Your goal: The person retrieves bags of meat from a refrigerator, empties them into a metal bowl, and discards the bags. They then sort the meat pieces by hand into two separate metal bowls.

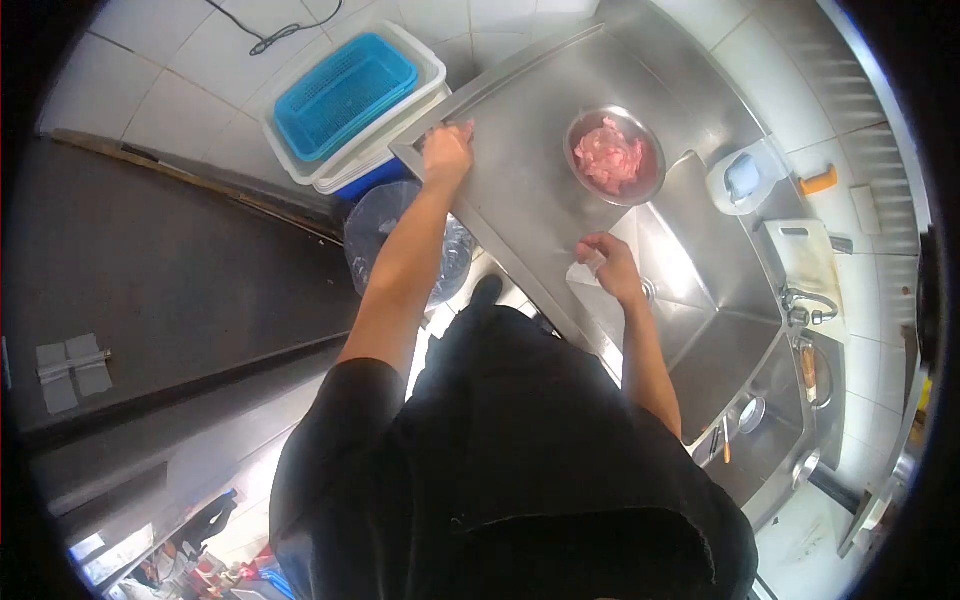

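At the far left end of the steel counter, my left hand is closed at the raised rim. Something pinkish shows by its fingertips, too small to tell from the fingers themselves. My right hand is over the near edge of the sink, its fingers pinched on a thin, crumpled whitish piece whose material I cannot make out. Beyond that hand, a round metal bowl stands on the counter beside the sink. Raw pink meat pieces lie in it.
Stacked white tubs and a blue basket stand left of the counter. Below them is a bin lined with clear plastic. Along the wall are a white container, a cutting board and a faucet. A second basin lies at right.
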Demonstrator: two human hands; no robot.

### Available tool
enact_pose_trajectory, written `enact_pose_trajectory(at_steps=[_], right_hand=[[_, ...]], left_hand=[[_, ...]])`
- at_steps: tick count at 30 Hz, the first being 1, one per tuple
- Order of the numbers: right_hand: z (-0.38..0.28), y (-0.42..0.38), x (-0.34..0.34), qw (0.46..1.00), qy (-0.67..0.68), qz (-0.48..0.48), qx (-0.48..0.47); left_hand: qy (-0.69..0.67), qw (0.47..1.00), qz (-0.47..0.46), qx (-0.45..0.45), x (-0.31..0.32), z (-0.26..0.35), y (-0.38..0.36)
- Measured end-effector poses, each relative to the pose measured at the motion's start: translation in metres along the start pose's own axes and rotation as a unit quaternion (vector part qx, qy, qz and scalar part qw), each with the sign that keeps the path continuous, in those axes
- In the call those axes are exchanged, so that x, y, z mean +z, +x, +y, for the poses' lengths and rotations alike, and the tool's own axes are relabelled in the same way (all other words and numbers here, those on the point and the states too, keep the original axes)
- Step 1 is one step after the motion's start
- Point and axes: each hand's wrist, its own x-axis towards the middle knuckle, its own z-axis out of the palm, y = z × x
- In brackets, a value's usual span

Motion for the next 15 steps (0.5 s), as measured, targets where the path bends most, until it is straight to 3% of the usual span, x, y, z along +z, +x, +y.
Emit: enact_pose_trajectory(at_steps=[1,2,3,4,5,8,11,15], right_hand=[[-0.003,-0.005,0.002,1.0,0.011,0.002,-0.017],[-0.005,-0.008,0.005,0.999,0.024,0.006,-0.034],[-0.017,-0.013,0.004,0.997,0.067,-0.012,0.029],[-0.023,-0.014,0.004,0.993,0.115,-0.011,0.036],[-0.026,-0.016,0.004,0.985,0.164,-0.009,0.043],[-0.068,-0.025,0.002,0.965,0.259,0.022,0.028],[-0.117,-0.02,0.002,0.941,0.326,0.08,-0.038],[-0.126,-0.004,-0.009,0.946,0.296,0.095,-0.096]], left_hand=[[-0.046,0.996,-0.046,-0.061,0.001,0.004,0.01],[-0.236,0.965,-0.087,-0.079,0.001,0.003,0.015],[-0.415,0.896,-0.13,-0.093,-0.004,0.002,0.013],[-0.575,0.793,-0.172,-0.105,-0.008,0.004,0.006],[-0.675,0.68,-0.261,-0.115,-0.055,0.033,-0.017],[-0.789,0.533,-0.296,-0.08,-0.073,0.068,-0.051],[-0.796,0.507,-0.321,-0.081,-0.096,0.109,-0.083],[-0.746,0.591,-0.304,-0.033,-0.108,0.143,-0.109]])
